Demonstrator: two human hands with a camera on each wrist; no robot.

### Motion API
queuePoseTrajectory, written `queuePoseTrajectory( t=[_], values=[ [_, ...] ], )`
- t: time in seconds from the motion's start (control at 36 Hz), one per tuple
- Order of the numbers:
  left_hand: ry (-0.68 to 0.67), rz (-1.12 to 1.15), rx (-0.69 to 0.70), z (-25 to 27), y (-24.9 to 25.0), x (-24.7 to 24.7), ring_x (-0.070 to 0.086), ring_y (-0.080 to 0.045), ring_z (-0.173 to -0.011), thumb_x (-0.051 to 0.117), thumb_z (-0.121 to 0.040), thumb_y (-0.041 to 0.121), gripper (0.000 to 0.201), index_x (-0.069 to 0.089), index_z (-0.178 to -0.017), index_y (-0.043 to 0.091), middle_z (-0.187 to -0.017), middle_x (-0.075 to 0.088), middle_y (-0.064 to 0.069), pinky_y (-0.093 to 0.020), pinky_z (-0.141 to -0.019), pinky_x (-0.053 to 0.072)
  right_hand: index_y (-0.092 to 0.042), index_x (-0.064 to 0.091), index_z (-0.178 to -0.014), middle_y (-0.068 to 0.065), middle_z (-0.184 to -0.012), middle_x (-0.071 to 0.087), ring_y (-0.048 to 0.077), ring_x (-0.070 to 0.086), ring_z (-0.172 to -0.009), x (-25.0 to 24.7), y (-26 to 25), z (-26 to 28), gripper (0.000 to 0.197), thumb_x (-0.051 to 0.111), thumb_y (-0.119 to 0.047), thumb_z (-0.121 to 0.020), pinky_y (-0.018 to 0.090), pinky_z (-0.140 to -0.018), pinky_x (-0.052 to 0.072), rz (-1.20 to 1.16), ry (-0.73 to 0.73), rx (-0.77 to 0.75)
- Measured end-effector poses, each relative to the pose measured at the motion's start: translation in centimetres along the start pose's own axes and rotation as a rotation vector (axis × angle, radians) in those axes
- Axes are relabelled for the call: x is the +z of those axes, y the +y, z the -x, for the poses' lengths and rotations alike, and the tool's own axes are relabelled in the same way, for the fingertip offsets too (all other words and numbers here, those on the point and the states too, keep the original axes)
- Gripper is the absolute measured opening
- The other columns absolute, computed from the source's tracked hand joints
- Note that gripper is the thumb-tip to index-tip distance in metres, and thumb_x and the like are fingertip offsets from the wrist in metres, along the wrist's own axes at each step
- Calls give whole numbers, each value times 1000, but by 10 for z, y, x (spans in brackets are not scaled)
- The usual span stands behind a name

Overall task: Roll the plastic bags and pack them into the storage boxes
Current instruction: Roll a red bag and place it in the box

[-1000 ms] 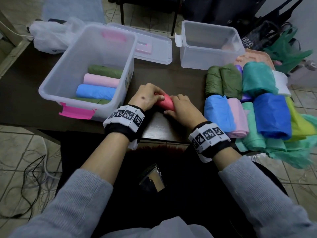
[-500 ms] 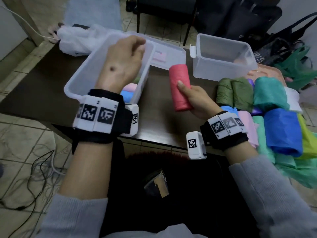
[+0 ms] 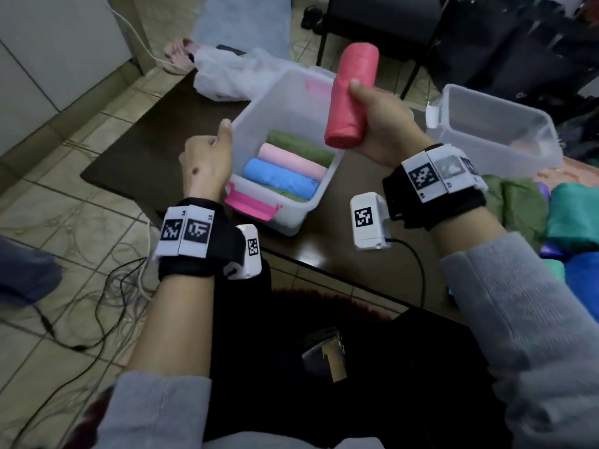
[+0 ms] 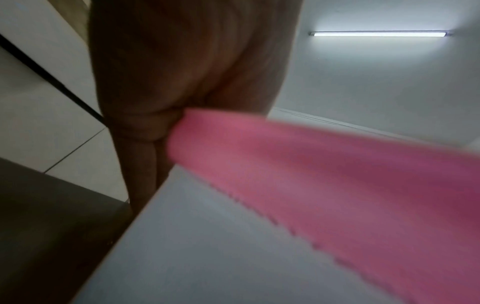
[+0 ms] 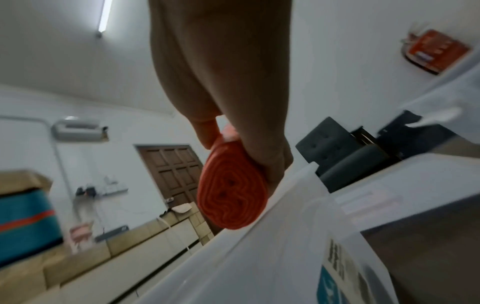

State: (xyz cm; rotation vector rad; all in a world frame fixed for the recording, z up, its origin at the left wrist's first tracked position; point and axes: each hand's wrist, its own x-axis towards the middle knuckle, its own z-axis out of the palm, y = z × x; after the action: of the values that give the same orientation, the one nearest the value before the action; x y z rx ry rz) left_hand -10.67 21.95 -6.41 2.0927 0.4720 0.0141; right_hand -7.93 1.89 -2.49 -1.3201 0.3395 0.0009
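Note:
In the head view my right hand (image 3: pixel 379 124) grips a rolled red plastic bag (image 3: pixel 351 95) and holds it upright in the air above the right side of the clear storage box (image 3: pixel 288 95). The right wrist view shows the roll's spiral end (image 5: pixel 232 191) between my fingers, just over the box rim (image 5: pixel 285 226). My left hand (image 3: pixel 207 157) holds the box's left rim, thumb on top; its curled fingers (image 4: pixel 145 131) sit by the pink latch (image 4: pixel 337 185). Green, pink and blue rolls (image 3: pixel 285 176) lie inside the box.
A second clear box (image 3: pixel 492 131) stands tilted at the right, with a pile of rolled bags (image 3: pixel 518 202) in front of it. A loose white plastic bag (image 3: pixel 227 76) lies at the table's far end. Cables (image 3: pixel 107 286) trail on the tiled floor to the left.
Both hands were pressing the red roll on the table. My right hand has since lifted it up over the box, and my left hand has moved to the box's left rim.

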Motion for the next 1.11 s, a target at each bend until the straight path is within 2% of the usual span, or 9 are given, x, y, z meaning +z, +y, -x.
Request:
queuePoseTrajectory(
  t=[0.08,0.22,0.39,0.5,0.58,0.69,0.81,0.97,1.11],
  values=[
    [59,43,41,-1,-2,4,55,-34,-104,47,-96,35,41,69,-90,1,-106,64,-22,-31,-79,38,1,53,-108,8,-88,59,19,59,-82,14,1,-3,19,53,-14,-95,41,-90,50,209,21,-115],
    [134,64,112,5,-11,8,55,-33,-107,48,-96,30,33,69,-108,7,-110,66,-19,-27,-82,35,-2,42,-128,1,-106,52,9,53,-86,24,-1,-17,40,52,-20,-94,18,-72,42,824,93,-420],
    [217,160,158,17,-21,8,61,-24,-100,47,-97,33,31,67,-109,13,-106,68,-9,-22,-79,41,-3,39,-131,15,-131,46,30,46,-118,30,2,-33,45,52,-22,-93,33,-95,35,1330,84,-494],
    [240,203,232,22,-27,9,63,-18,-95,49,-96,33,27,68,-104,15,-99,69,-2,-21,-77,45,-1,36,-131,17,-132,46,33,44,-121,31,8,-37,45,53,-18,-93,39,-98,36,1410,56,-376],
    [241,249,271,24,-31,10,67,-18,-90,51,-94,32,24,69,-98,16,-93,70,1,-34,-82,54,-2,29,-132,21,-128,48,35,44,-121,27,11,-38,49,53,-14,-92,44,-98,39,1388,81,-293],
    [247,272,302,28,-32,11,67,-17,-89,53,-94,31,23,69,-97,15,-89,67,8,-36,-81,54,0,31,-133,21,-129,48,35,44,-121,19,8,-40,47,51,-16,-94,38,-95,38,1463,41,-216],
    [253,283,306,29,-32,13,67,-16,-86,55,-94,31,21,69,-96,15,-84,66,10,-36,-79,55,-2,47,-129,16,-131,52,30,48,-120,12,2,-41,41,54,-21,-93,30,-94,36,1520,-19,-262],
    [246,268,316,29,-30,14,68,-16,-86,54,-94,32,22,69,-95,16,-85,67,9,-38,-79,55,-12,54,-123,9,-125,53,26,49,-117,11,-1,-36,39,64,-26,-87,37,-92,39,1559,116,-502],
    [253,260,324,31,-28,13,66,-14,-84,54,-94,31,23,69,-96,14,-84,64,11,-31,-78,53,-5,59,-112,18,-120,52,34,51,-111,12,4,-37,23,46,-12,-94,40,-92,42,1686,22,-470]
  ],
)
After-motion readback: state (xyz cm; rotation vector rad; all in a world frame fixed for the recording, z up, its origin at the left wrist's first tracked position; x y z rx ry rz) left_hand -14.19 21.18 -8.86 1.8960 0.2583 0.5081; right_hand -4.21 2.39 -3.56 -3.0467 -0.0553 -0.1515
